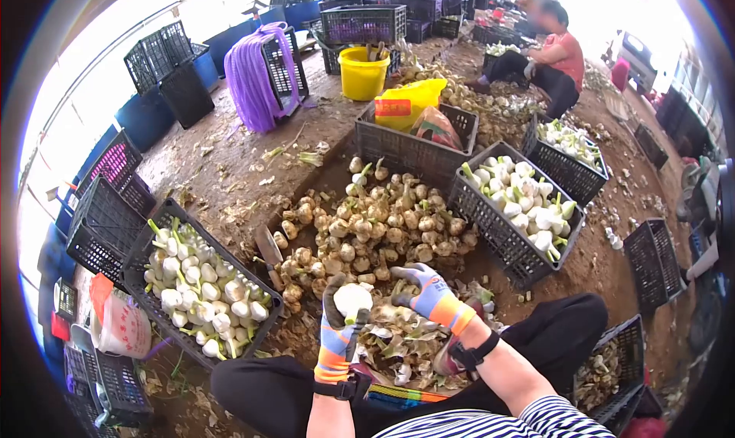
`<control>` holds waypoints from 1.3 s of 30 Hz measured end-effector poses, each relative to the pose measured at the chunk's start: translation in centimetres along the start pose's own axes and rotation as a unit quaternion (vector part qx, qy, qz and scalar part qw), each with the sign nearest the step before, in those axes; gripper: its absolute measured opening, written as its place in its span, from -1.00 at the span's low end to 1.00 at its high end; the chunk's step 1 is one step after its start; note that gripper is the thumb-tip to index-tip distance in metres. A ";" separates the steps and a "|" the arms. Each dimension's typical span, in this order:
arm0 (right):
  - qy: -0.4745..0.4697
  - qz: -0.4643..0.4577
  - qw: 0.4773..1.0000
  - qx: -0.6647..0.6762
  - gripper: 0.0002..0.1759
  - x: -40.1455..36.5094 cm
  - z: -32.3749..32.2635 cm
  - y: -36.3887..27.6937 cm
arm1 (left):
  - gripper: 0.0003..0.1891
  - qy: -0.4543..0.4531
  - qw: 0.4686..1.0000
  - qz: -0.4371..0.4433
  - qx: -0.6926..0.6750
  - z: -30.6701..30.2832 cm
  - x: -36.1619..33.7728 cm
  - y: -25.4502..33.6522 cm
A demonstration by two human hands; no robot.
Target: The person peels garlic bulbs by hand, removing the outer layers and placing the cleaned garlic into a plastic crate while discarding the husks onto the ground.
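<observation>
My left hand (335,327), in a grey, blue and orange glove, is closed around a cleaned white garlic bulb (353,302), stem end toward me. Just to the right, my right hand (427,291) wears a matching glove; its fingers are curved and apart from the thumb, with nothing plainly between them. Beyond both hands lies a heap of brown, unpeeled garlic bulbs (375,223). Loose garlic skins (398,335) cover the ground between my legs.
Black crates of white garlic stand at left (203,285) and right (521,201). Ahead, another crate (406,148) holds a yellow bag (409,105). Behind it are a yellow bucket (363,74) and purple netting (256,78). A co-worker (555,59) sits at the back right.
</observation>
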State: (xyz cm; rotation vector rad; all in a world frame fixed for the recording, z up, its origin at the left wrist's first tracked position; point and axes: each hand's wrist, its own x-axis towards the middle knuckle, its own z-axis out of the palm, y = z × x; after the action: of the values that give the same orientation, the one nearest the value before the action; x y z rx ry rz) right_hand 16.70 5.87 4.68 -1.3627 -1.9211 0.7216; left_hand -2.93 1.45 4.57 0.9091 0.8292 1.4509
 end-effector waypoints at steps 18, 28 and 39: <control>-0.119 -0.036 0.991 -0.050 -0.75 1.7 -1.3 -6.7 | -0.26 -0.010 0.989 0.038 0.141 -0.4 0.0 -2.4; -0.127 -0.100 0.971 -0.178 -0.67 2.3 -0.5 -5.8 | -0.23 -0.038 0.997 -0.002 0.069 -0.2 -0.4 -1.8; -0.022 -0.007 0.999 -0.027 -0.71 1.0 2.2 -4.7 | -0.66 0.204 0.978 0.023 -0.047 -0.6 0.0 -2.3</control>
State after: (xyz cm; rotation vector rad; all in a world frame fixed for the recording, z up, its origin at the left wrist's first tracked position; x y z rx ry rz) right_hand 12.01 5.30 7.09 -1.3752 -1.9969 0.7033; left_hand -2.42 1.64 2.25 0.5666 1.0329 1.7329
